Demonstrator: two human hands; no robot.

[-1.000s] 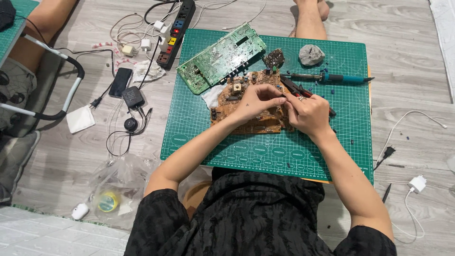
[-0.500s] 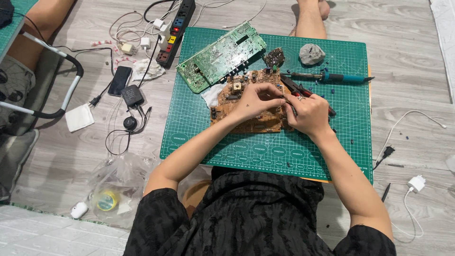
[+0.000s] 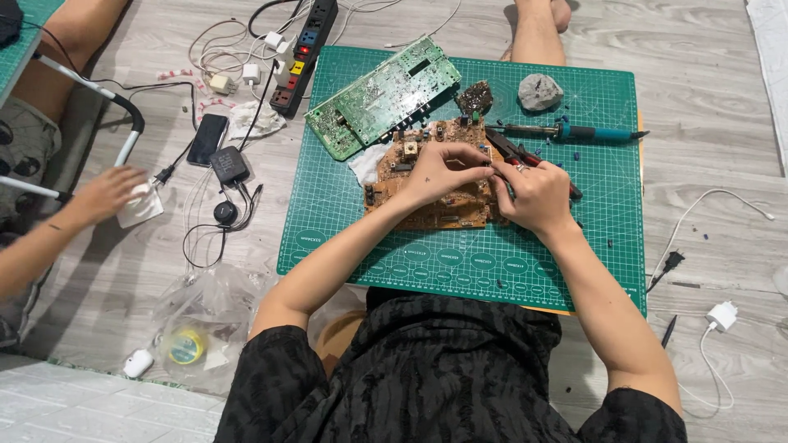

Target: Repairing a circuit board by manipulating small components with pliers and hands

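Note:
A brown circuit board [image 3: 410, 176] lies in the middle of a green cutting mat [image 3: 345, 221] on the floor. My left hand [image 3: 439, 168] rests on the board's middle and pinches at a small part. My right hand [image 3: 529, 195] sits at the board's right edge, closed on red-handled pliers [image 3: 510, 152] whose tips point up-left. Both hands meet over the same spot on the board. A green circuit board [image 3: 384, 94] lies tilted at the mat's upper left, partly under the brown one.
A teal-handled soldering iron [image 3: 574, 131], a grey lump [image 3: 540, 91] and a small dark board [image 3: 474, 97] lie at the mat's top. Left of the mat are a power strip [image 3: 305, 53], phone [image 3: 207, 138], cables and another person's hand [image 3: 107, 193] on a white cloth. A plastic bag [image 3: 201, 324] lies lower left.
Another person's arm and hand have come in from the left onto the white cloth. My hands stay on the brown board with only small finger movements.

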